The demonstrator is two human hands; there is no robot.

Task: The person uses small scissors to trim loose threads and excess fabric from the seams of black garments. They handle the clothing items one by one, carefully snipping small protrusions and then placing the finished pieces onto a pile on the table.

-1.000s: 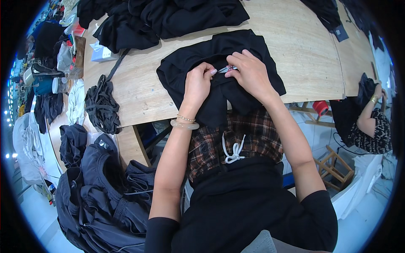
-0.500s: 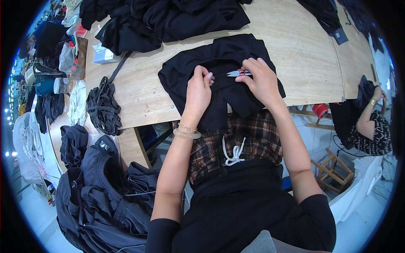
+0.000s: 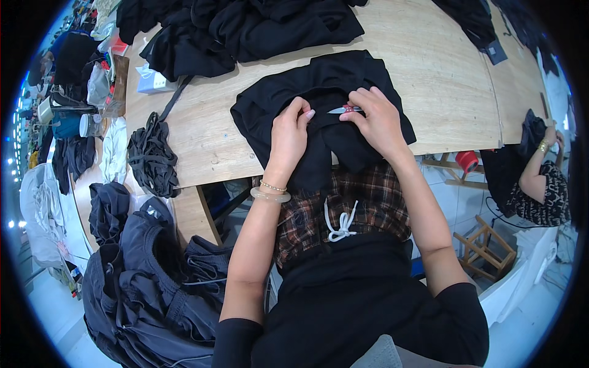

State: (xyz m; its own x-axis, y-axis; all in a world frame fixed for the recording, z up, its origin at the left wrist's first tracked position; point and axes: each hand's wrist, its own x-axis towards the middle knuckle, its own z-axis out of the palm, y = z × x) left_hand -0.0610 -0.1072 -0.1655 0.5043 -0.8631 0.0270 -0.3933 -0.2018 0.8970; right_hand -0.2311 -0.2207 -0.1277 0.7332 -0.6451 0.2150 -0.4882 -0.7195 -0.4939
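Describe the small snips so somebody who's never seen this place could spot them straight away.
Start at the pale wooden table and find the black garment lying over its near edge. Over that cloth, in the right-hand grip, are the snips, blades pointing left. Their shiny metal and red section set them apart from the plain black fabric around them.

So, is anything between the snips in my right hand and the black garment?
Nothing visible: the snips in your right hand are over the black garment, with no other thing between. Your left hand is left of the blades.
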